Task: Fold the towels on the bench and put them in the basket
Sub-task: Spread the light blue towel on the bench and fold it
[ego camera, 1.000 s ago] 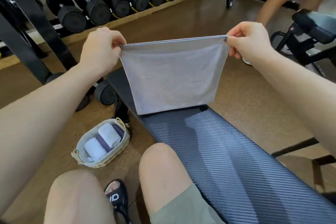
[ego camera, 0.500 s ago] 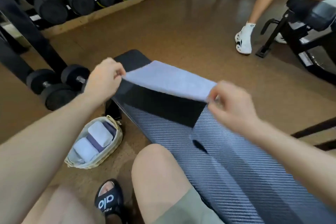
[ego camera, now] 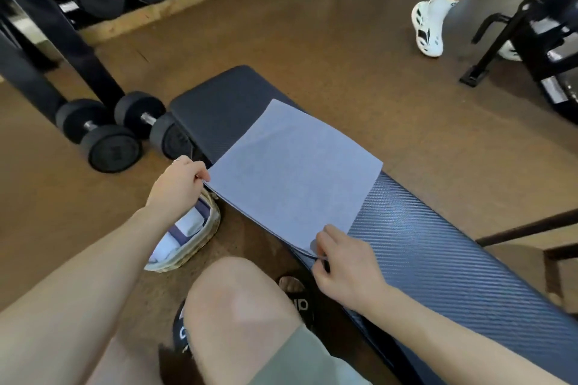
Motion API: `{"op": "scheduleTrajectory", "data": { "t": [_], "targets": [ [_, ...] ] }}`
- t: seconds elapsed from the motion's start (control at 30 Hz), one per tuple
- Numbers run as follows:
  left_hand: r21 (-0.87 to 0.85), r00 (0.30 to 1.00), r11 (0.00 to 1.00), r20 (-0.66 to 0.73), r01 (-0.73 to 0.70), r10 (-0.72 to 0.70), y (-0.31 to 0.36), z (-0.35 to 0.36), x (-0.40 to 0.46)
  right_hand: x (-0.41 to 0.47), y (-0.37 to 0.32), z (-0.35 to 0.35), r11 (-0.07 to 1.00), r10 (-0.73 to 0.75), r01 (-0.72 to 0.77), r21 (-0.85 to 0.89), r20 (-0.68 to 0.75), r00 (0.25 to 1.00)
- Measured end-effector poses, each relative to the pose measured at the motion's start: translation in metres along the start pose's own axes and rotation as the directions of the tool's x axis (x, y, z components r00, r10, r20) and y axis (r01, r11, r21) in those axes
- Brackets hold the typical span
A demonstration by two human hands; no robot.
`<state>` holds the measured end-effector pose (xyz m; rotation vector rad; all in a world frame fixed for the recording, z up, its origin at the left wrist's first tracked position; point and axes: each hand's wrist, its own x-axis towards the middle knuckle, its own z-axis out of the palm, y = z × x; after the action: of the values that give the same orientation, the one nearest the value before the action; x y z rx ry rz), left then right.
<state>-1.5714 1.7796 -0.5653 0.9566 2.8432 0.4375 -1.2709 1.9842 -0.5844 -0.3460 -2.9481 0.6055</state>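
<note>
A light grey towel (ego camera: 294,172), folded in half, lies flat across the dark bench (ego camera: 438,253). My left hand (ego camera: 176,184) pinches its near left corner just off the bench's edge. My right hand (ego camera: 344,262) pinches the near right corner at the bench's front edge. A woven basket (ego camera: 200,244) sits on the floor below my left hand and wrist, which partly hide it; rolled white towels (ego camera: 190,225) lie inside.
Dumbbells (ego camera: 115,134) lie on the floor left of the bench, beside a rack post (ego camera: 62,34). My knee (ego camera: 240,306) and sandalled foot are close to the bench. Another person's foot (ego camera: 428,28) and a machine frame (ego camera: 516,40) stand at the far right.
The towel, held up in the air a second ago, has come down and now lies flat on the bench. Both hands moved down and toward me, keeping hold of its corners.
</note>
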Motion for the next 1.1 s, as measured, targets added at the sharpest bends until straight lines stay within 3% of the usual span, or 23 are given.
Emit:
{"op": "scheduleTrajectory", "data": {
  "t": [0.3, 0.4, 0.5, 0.67, 0.87, 1.1],
  "targets": [
    [0.016, 0.984, 0.993, 0.135, 0.115, -0.117, 0.016, 0.006, -0.006, 0.014, -0.009, -0.022, 0.999, 0.033, -0.026, -0.040, 0.160, 0.987],
    [0.061, 0.996, 0.994, 0.003, -0.094, 0.094, 0.053, 0.007, 0.002, 0.052, 0.004, -0.029, 0.997, 0.071, -0.071, 0.039, 0.007, 0.997],
    [0.166, 0.954, 0.942, 0.125, -0.291, 0.273, 0.103, 0.022, 0.015, 0.104, 0.027, -0.020, 0.983, 0.122, -0.127, -0.130, -0.044, 0.992],
    [0.233, 0.907, 0.890, 0.262, -0.391, 0.330, 0.151, 0.056, 0.058, 0.151, 0.055, 0.002, 0.916, 0.347, -0.338, -0.214, 0.001, 0.938],
    [0.137, 0.940, 0.951, 0.241, -0.279, 0.241, 0.129, 0.070, 0.121, 0.146, 0.061, 0.015, 0.907, 0.349, -0.365, -0.209, -0.110, 0.930],
    [0.176, 0.970, 0.960, 0.147, -0.218, 0.193, 0.101, 0.075, 0.166, 0.147, 0.063, 0.020, 0.896, 0.359, -0.371, -0.244, -0.092, 0.929]
  ]
}}
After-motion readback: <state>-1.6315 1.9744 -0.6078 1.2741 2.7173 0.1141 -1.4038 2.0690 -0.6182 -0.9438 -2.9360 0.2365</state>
